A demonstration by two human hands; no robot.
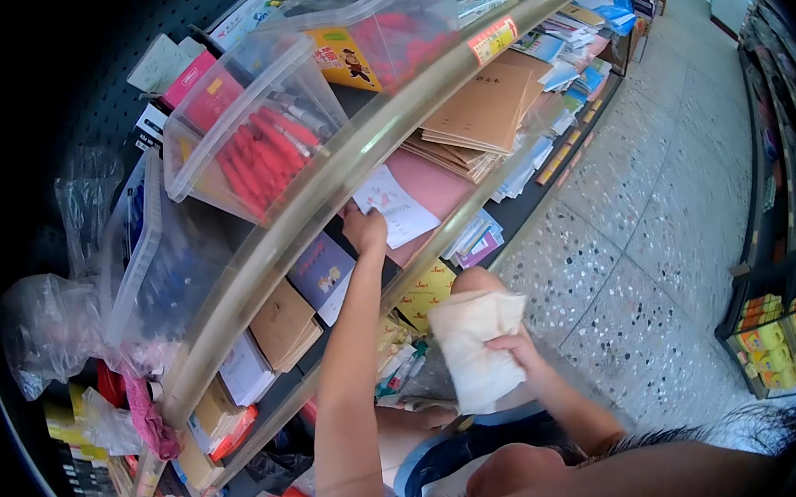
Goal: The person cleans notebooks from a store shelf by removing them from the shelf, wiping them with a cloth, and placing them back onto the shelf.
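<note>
My left hand [365,228] reaches onto the lower shelf, its fingers closed at the edge of a white booklet [395,206] with a reddish drawing. That booklet lies on a pink surface [430,182]. Beside the hand is a dark purple notebook [323,271], with brown notebooks [284,325] nearer to me. Over my knee, my right hand [515,346] grips a folded cream cloth [478,340], thumb on top and the other fingers hidden beneath it.
Clear bins of red pens [265,156] stand on the upper shelf, behind a metal rail [317,171]. Brown paper notebooks [485,106] are stacked farther along. Speckled floor [640,229] lies right, with another shelf rack [789,171] beyond.
</note>
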